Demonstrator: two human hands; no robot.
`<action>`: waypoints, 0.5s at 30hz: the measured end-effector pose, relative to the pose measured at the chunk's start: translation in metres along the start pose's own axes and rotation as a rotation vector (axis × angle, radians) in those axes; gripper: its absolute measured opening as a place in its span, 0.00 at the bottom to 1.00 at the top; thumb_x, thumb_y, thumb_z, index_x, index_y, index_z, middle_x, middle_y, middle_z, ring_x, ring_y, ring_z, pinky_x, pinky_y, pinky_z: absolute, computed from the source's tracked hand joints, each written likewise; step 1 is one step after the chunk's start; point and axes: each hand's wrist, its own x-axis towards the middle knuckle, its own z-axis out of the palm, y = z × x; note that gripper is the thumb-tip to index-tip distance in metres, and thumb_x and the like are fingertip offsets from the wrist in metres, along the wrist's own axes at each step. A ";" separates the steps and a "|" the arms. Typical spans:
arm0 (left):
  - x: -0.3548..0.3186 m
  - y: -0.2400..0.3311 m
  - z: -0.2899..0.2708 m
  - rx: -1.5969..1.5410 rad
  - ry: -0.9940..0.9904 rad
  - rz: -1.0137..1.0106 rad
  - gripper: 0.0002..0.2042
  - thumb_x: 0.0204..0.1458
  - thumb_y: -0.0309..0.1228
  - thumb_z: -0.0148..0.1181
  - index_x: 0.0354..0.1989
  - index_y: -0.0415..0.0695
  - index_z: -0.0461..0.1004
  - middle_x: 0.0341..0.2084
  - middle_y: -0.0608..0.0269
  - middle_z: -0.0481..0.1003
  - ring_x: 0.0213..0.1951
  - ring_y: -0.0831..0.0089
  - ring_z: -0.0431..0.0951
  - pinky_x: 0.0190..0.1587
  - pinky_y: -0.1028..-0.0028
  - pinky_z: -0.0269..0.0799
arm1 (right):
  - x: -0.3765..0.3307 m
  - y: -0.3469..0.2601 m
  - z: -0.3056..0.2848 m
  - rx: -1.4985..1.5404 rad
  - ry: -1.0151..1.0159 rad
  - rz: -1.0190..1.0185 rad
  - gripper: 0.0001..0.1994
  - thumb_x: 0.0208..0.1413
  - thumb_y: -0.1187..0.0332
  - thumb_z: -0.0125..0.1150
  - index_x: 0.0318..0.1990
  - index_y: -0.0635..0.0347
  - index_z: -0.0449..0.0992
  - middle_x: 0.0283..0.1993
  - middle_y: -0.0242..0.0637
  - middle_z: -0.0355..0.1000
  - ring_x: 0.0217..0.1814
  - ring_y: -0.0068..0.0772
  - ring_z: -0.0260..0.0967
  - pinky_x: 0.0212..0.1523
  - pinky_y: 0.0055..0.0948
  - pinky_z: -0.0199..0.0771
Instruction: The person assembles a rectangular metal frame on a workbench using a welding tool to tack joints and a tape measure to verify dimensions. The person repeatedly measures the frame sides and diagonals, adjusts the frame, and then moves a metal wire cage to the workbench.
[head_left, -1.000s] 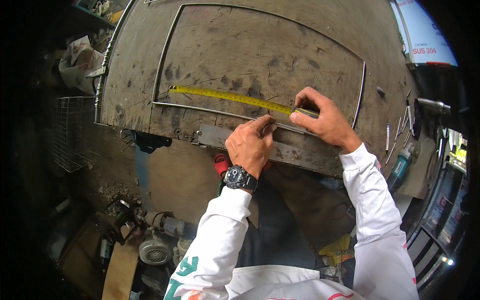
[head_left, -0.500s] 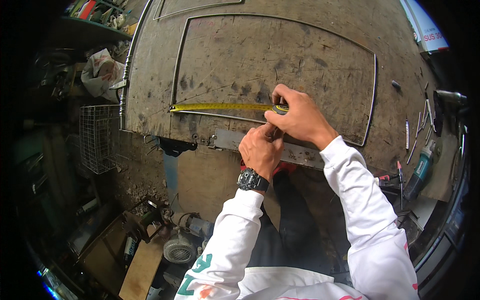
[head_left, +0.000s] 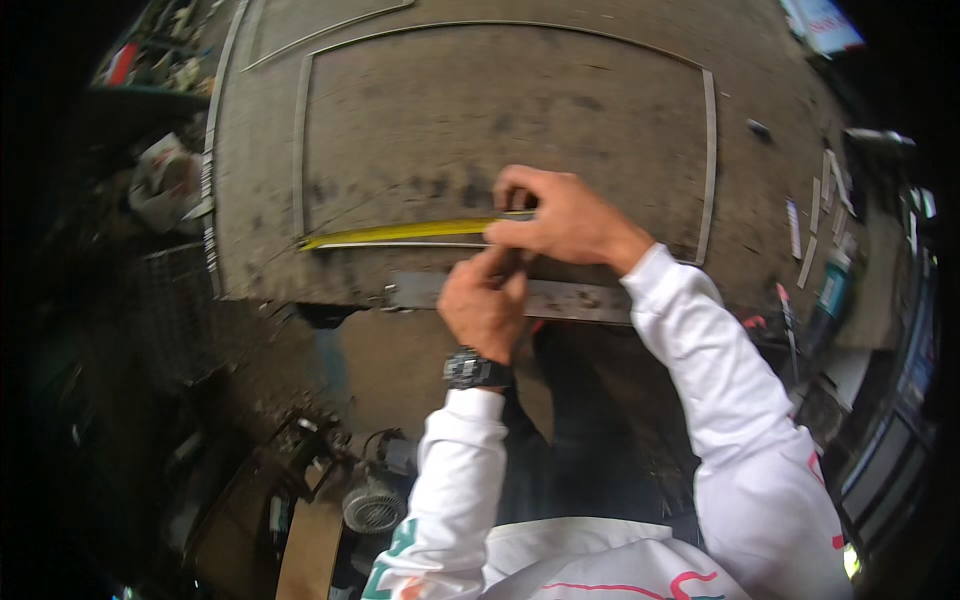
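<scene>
In my right hand [head_left: 570, 215] is a tape measure, its case mostly hidden by the closed fingers. Its yellow blade [head_left: 405, 231] stretches left along the near side of a thin rectangular metal frame [head_left: 711, 150], with the end at the near left corner. My left hand [head_left: 485, 300], with a black watch [head_left: 474, 368] on the wrist, is closed just below the right one, at the near rod. The two hands touch or nearly touch. What the left fingers pinch, if anything, is hidden, and motion blurs the picture.
The frame lies on a stained workbench [head_left: 500, 120] with a flat metal strip [head_left: 580, 300] along its near edge. Another thin frame [head_left: 330, 38] is at the far left. On the right are short metal strips [head_left: 808, 260] and a teal power tool [head_left: 832, 285]. A motor [head_left: 375, 508] sits below the bench.
My view has swung, so the bench and both hands appear farther left and the picture is more blurred. The tape stays stretched along the near rod, and both hands keep their grip.
</scene>
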 end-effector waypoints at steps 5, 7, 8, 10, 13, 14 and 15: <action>0.004 0.009 -0.003 0.058 -0.004 0.015 0.11 0.51 0.38 0.74 0.43 0.56 0.88 0.29 0.59 0.83 0.31 0.59 0.82 0.36 0.62 0.76 | 0.002 -0.007 0.000 -0.031 0.053 0.051 0.21 0.50 0.53 0.73 0.38 0.64 0.77 0.33 0.44 0.79 0.35 0.36 0.77 0.39 0.37 0.77; 0.004 0.009 -0.001 0.011 0.010 0.031 0.10 0.52 0.38 0.74 0.43 0.57 0.88 0.30 0.62 0.84 0.30 0.60 0.81 0.36 0.63 0.76 | 0.005 -0.002 -0.009 -0.044 0.102 0.045 0.21 0.50 0.53 0.74 0.37 0.63 0.77 0.31 0.42 0.77 0.34 0.35 0.74 0.38 0.36 0.75; 0.004 0.009 -0.001 -0.015 0.014 0.037 0.10 0.53 0.38 0.74 0.43 0.57 0.88 0.30 0.63 0.84 0.30 0.61 0.80 0.36 0.64 0.75 | 0.007 -0.002 -0.011 -0.053 0.125 0.047 0.21 0.50 0.53 0.74 0.37 0.63 0.77 0.31 0.40 0.76 0.34 0.34 0.73 0.38 0.36 0.75; 0.005 0.008 -0.003 0.007 -0.004 0.035 0.09 0.53 0.38 0.74 0.43 0.57 0.88 0.31 0.67 0.85 0.30 0.62 0.80 0.36 0.65 0.75 | 0.003 -0.003 -0.016 -0.122 0.109 0.090 0.21 0.49 0.53 0.76 0.35 0.62 0.76 0.30 0.38 0.74 0.33 0.32 0.70 0.36 0.35 0.72; 0.006 0.013 -0.006 -0.013 -0.030 0.014 0.08 0.54 0.37 0.72 0.42 0.57 0.88 0.30 0.66 0.84 0.31 0.60 0.79 0.36 0.62 0.74 | -0.001 0.002 -0.015 -0.102 0.119 0.074 0.21 0.48 0.53 0.75 0.35 0.62 0.76 0.29 0.39 0.73 0.32 0.32 0.70 0.36 0.37 0.72; 0.006 0.013 -0.005 -0.029 -0.008 0.028 0.07 0.54 0.37 0.71 0.40 0.57 0.87 0.28 0.66 0.82 0.31 0.59 0.78 0.36 0.60 0.73 | -0.002 0.001 -0.009 -0.079 0.149 0.040 0.20 0.48 0.53 0.74 0.35 0.62 0.76 0.29 0.39 0.73 0.32 0.33 0.70 0.36 0.37 0.72; 0.005 0.014 -0.004 -0.045 0.013 0.042 0.05 0.55 0.36 0.70 0.39 0.57 0.86 0.27 0.65 0.81 0.31 0.57 0.77 0.35 0.58 0.72 | -0.003 -0.001 -0.004 -0.055 0.178 0.005 0.20 0.48 0.53 0.73 0.35 0.62 0.76 0.28 0.40 0.74 0.31 0.34 0.70 0.36 0.38 0.72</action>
